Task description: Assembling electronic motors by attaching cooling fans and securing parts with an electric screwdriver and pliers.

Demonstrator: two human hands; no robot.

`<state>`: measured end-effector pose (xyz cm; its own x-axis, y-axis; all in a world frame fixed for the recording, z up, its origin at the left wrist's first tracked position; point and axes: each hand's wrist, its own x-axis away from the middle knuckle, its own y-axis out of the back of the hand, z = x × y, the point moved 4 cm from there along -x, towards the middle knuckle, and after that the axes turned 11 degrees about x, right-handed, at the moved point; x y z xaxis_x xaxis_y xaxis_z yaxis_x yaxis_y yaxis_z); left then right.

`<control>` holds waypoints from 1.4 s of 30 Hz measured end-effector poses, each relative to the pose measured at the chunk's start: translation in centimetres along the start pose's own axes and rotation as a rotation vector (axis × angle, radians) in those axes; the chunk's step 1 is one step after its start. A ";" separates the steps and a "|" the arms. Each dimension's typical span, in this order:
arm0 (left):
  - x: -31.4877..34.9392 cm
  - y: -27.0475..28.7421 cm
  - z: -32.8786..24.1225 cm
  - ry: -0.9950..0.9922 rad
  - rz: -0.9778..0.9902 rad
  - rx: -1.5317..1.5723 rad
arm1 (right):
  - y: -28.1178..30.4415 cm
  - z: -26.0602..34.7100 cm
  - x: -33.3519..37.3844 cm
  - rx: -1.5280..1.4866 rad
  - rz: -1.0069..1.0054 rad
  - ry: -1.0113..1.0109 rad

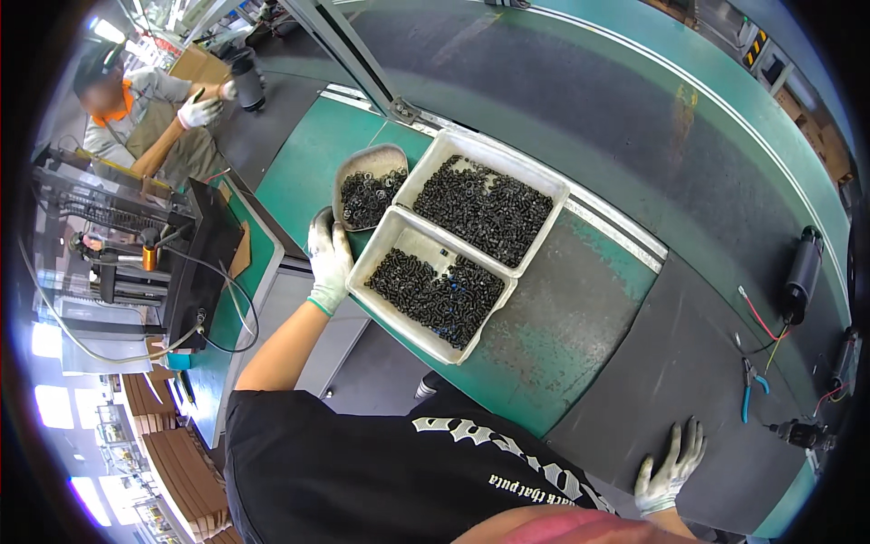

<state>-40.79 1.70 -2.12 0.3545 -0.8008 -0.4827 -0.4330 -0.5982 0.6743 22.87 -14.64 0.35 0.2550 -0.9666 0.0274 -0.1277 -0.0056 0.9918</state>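
Observation:
My left hand (330,260), in a white work glove with darkened fingertips, is at the table's near edge with its fingers stretched out. It lies right beside a small rounded tray (343,170) of black rings and the corner of a white bin (364,283); whether it touches either I cannot tell. Small black parts (435,295) with a few blue bits fill that bin. A second white bin (560,193) behind it holds similar black parts. My right hand (671,471), also gloved, rests on a black mat (625,408) with fingers spread, holding nothing.
Blue-handled pliers (748,397), a dark cylindrical motor with wires (802,276) and a black tool (802,435) are at the right. A conveyor (580,82) runs behind the bins. A metal post (349,54) rises there. Left are a machine (149,263) and a gloved co-worker (145,113) holding a black cylinder.

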 end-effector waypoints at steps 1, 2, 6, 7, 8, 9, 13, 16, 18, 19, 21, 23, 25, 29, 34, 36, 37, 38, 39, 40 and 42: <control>0.1 0.1 -0.1 0.010 0.009 -0.016 | 0.0 0.0 0.1 -0.002 0.000 0.008; 0.1 0.2 -0.2 0.013 0.003 -0.018 | 0.0 0.0 0.1 -0.004 0.000 0.015; -0.4 -0.3 0.0 0.018 0.021 -0.082 | -0.1 0.0 -0.8 0.010 -0.009 0.013; -0.4 -0.3 0.2 0.021 0.017 -0.079 | -0.1 0.0 -0.7 0.015 -0.011 0.016; -0.4 -0.2 0.2 0.012 0.019 -0.087 | 0.0 0.0 -0.6 0.012 -0.009 0.025; -0.4 0.0 0.1 0.003 0.019 -0.097 | 0.0 0.0 -0.5 0.008 -0.008 0.035; -0.5 -0.2 -0.1 0.013 0.020 -0.133 | -0.2 0.1 -0.4 0.011 -0.004 0.032; -0.4 -0.8 -0.5 0.066 0.028 -0.108 | -0.4 0.3 -0.3 0.015 -0.015 0.023; -0.4 -0.4 -0.9 0.069 0.021 -0.109 | -0.1 0.1 0.1 0.000 -0.011 0.018; -0.3 -0.4 -1.1 0.079 0.029 -0.117 | -0.1 0.0 -0.1 -0.001 -0.014 0.022; 0.1 0.2 -1.5 0.014 0.056 -0.208 | 0.6 0.2 -0.5 -0.003 -0.017 0.012; 0.3 0.7 -0.6 0.091 0.036 -0.216 | 1.5 0.9 -0.7 -0.017 0.011 0.011; 0.1 1.0 -0.8 0.131 0.026 -0.172 | 1.8 1.3 -0.2 -0.006 -0.051 0.049; -0.5 1.5 -1.4 0.179 0.041 -0.062 | 1.6 1.9 0.6 0.067 -0.153 0.016; 2.9 3.3 -1.8 0.480 0.319 0.072 | -1.8 3.1 0.5 0.266 0.150 -0.182; 5.1 5.6 -2.9 0.595 0.459 0.198 | -4.4 4.8 -1.7 0.464 0.219 0.326; 7.2 6.7 -3.4 0.520 0.472 0.214 | -0.9 6.1 -2.0 -0.287 0.617 -0.209; 9.1 8.5 -2.9 0.488 0.499 0.273 | -4.7 5.1 -3.1 -0.328 0.737 -0.327; 11.3 11.5 -3.2 0.440 0.541 0.324 | -3.7 6.9 -3.5 -0.331 0.718 -0.328; 16.1 11.7 -0.3 0.506 0.524 0.369 | -2.1 9.1 -4.9 -0.265 0.773 -0.452; 24.7 17.5 3.0 0.694 0.702 0.371 | 1.3 13.1 -5.9 -0.160 0.863 -0.678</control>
<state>-42.08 -28.66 -3.97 0.2716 -0.8482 0.4548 -0.9097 -0.0721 0.4090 8.62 -12.28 -0.15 -0.4436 -0.5701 0.6915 0.1286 0.7231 0.6786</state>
